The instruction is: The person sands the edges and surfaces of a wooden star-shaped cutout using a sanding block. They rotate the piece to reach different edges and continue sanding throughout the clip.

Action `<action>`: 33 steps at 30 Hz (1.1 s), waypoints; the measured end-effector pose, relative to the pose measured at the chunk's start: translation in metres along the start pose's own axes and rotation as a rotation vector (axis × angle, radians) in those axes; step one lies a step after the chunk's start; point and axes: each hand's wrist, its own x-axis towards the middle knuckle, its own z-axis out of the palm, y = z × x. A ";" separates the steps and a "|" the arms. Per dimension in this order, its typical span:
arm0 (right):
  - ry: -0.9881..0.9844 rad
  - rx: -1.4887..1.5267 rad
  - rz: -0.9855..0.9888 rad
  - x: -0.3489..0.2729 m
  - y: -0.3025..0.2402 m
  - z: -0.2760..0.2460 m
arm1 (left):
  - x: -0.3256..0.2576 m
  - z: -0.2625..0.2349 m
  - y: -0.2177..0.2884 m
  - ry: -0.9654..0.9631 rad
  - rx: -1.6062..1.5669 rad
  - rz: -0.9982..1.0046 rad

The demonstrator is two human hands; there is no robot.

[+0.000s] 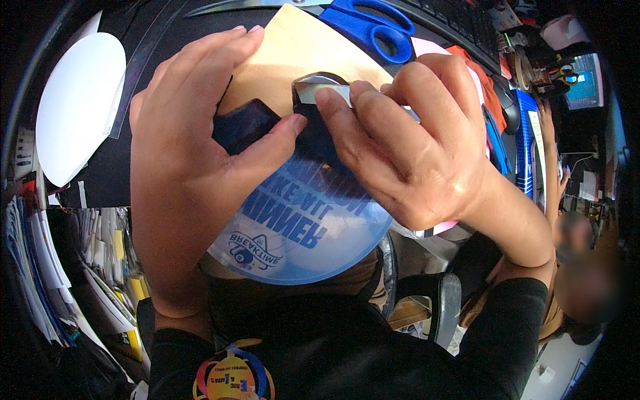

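Fingers stretched and thumb held apart, my left hand (193,133) lies over a tan sheet of paper or card (293,47) and a dark piece (245,127). My right hand (420,140) is closed, thumb and fingers pinching a small flat silvery-white strip (337,92). The strip lies across a dark rounded outline on the tan sheet. Below both hands is a round translucent blue plastic disc (313,247) with dark print, upside down to me. The disc's upper part looks dark, and my right hand covers some of its right side.
Blue-handled scissors (387,40) lie beyond the tan sheet, near a black keyboard (460,27). White rounded paper (77,107) is at left, above stacked papers and folders (107,267). An orange item (483,80) and a black mouse (508,110) sit at right. Another person (550,147) is at far right.
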 end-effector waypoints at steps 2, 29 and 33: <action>-0.009 -0.019 -0.010 0.000 -0.001 0.000 | 0.001 0.000 -0.001 -0.001 -0.039 0.005; -0.031 -0.066 -0.041 0.003 0.001 -0.004 | -0.002 0.001 0.000 0.005 -0.040 -0.018; -0.093 -0.019 0.060 0.003 -0.005 -0.010 | -0.003 0.002 -0.001 0.007 -0.042 -0.030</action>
